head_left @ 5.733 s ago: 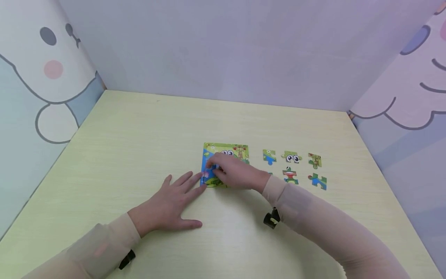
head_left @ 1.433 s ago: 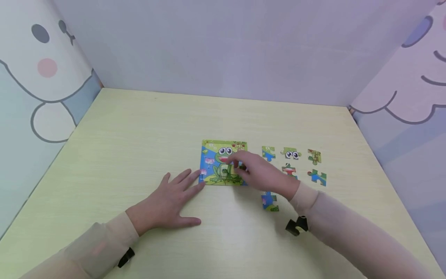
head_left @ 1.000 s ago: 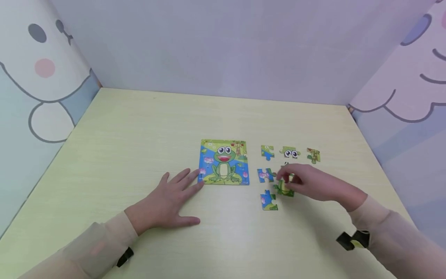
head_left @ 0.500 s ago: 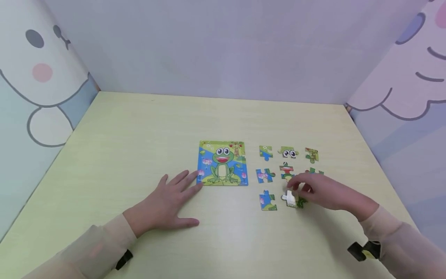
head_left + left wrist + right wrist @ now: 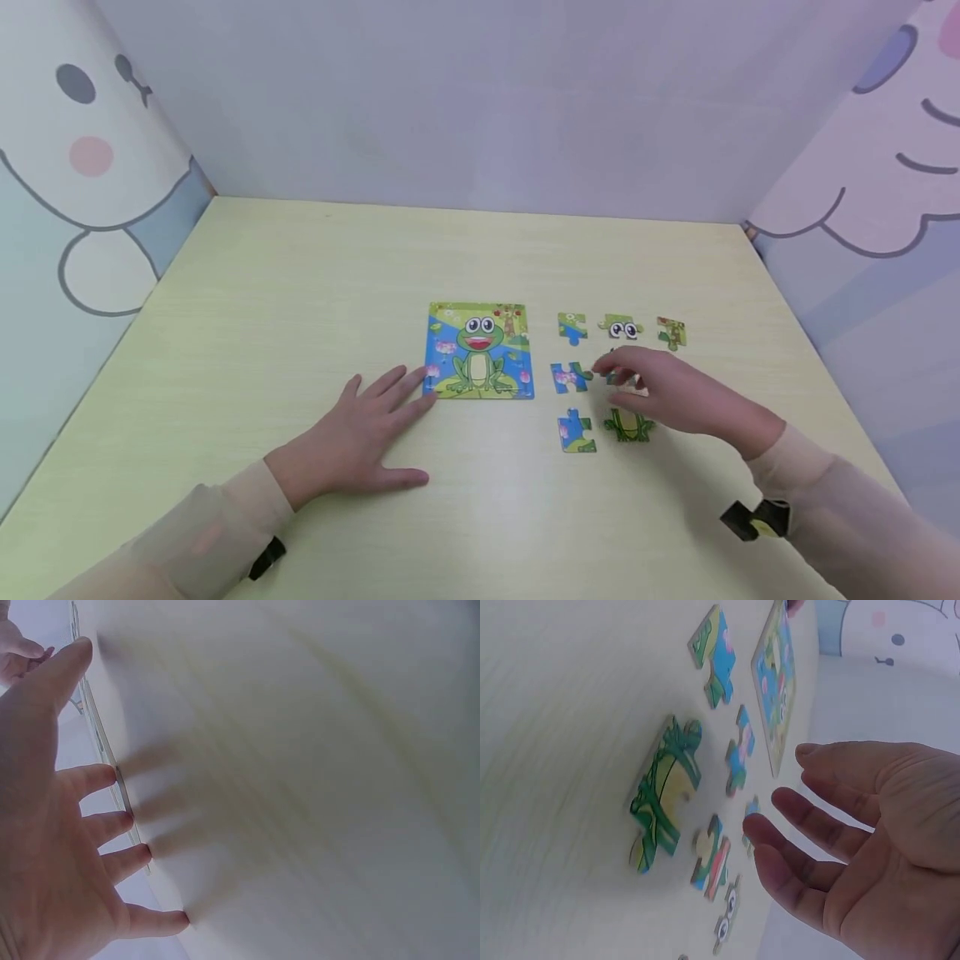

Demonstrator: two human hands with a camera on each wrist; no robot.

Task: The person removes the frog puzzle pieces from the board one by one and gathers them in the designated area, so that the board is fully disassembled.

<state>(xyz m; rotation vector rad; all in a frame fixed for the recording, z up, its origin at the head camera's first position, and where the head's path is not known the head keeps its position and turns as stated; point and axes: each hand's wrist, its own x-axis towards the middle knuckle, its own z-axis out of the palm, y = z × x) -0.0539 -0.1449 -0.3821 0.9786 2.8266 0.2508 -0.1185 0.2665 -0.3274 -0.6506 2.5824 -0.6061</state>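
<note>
My left hand (image 5: 360,437) lies spread on the table, fingertips at the left edge of a square frog puzzle (image 5: 478,352). Over the loose pieces hovers my right hand (image 5: 667,390), its fingers loosely bent with nothing between them in the right wrist view. Just below it lies the frog-body piece (image 5: 630,427), picture side up. The frog-mouth piece (image 5: 712,862) is mostly covered by the right hand in the head view, but shows in the right wrist view. Left of that hand are a lily piece (image 5: 570,377) and a blue-and-green corner piece (image 5: 576,433).
Behind the right hand, a blue-and-green piece (image 5: 572,327), a frog-eyes piece (image 5: 621,327) and a tree piece (image 5: 672,332) form a back row. The pale wooden table (image 5: 315,283) ends at a plain back wall (image 5: 480,108), with cartoon-printed side panels.
My right hand went from the frog puzzle over to the loose pieces, set the frog-body piece down in the front row, released it and rose back and left. The left hand stays put.
</note>
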